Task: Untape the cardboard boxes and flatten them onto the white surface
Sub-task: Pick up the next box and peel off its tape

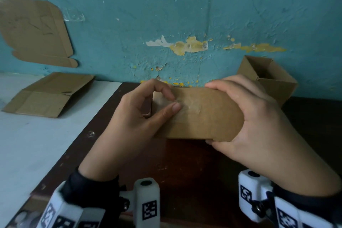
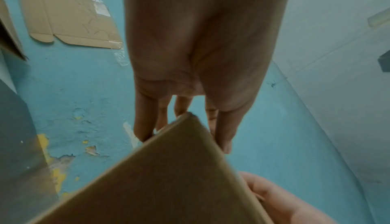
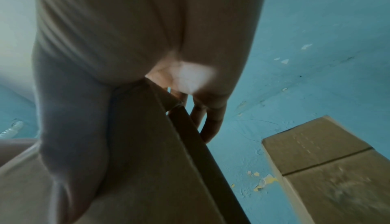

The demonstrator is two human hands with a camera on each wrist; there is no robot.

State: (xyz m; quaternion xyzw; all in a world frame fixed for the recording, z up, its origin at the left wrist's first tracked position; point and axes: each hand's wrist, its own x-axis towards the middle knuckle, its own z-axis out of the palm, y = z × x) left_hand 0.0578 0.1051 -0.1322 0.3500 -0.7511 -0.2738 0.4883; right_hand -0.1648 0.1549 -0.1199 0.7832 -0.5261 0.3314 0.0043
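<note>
Open stretch of white surface (image 1: 27,144) and dark counter (image 1: 175,163) near the body, hemmed by flattened cardboard (image 1: 48,94) far left, an open box (image 1: 268,79) far right, and the teal wall (image 1: 185,15) behind.

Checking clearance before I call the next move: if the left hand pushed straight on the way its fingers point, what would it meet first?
The left hand points right, at the cardboard box held by the right hand. Its fingertips already sit on the clear tape, so it would likely meet the box face at once.
</note>
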